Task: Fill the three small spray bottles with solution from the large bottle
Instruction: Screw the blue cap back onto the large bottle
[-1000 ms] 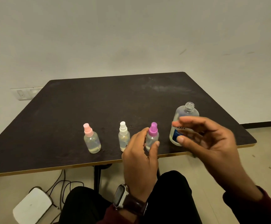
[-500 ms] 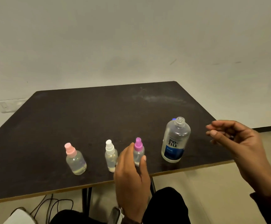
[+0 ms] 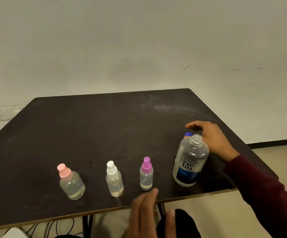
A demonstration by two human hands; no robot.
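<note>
Bottles stand upright in one row near the front edge of the dark table [image 3: 105, 127]: three small spray bottles, capped pink [image 3: 70, 182], white [image 3: 114, 180] and purple [image 3: 146, 174], and one large bottle [image 3: 189, 162] at the right end, neck open and pointing up. A blue cap [image 3: 188, 134] lies just behind it. The right hand [image 3: 211, 136] reaches over that cap, fingers relaxed, gripping nothing. The left hand [image 3: 144, 215], blurred, hangs at the table edge before the purple-capped bottle, fingers straight, empty.
</note>
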